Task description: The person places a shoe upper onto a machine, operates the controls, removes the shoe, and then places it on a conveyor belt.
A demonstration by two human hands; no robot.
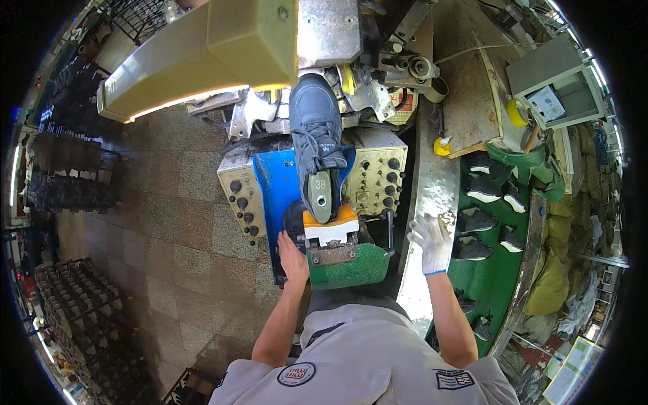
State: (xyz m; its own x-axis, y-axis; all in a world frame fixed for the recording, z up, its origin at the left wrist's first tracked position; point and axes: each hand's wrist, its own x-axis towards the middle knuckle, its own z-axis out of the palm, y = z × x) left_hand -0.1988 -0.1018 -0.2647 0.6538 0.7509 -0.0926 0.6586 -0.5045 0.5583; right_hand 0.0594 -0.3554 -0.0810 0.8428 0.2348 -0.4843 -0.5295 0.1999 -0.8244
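A dark grey lace-up shoe (pixel 314 121) on a green last (pixel 320 192) sits sole-down in the machine, toe pointing away from me. Its heel end rests against an orange and white pad (pixel 332 226). Left of that pad, a second dark shoe (pixel 293 219) shows partly inside the blue guard (pixel 268 196). Bare, my left hand (pixel 293 261) lies along this second shoe with its visible fingers stretched out; the pad's bracket hides part of the grip. In a white glove, my right hand (pixel 430 243) is spread over the shiny metal ledge (pixel 432 182), holding nothing.
Control boxes with black knobs (pixel 382 175) flank the guard. A yellowish lamp arm (pixel 202 61) reaches over from the upper left. Right of the ledge, a green conveyor (pixel 486 277) carries several dark shoes. Racks (pixel 74 297) stand on the tiled floor at left.
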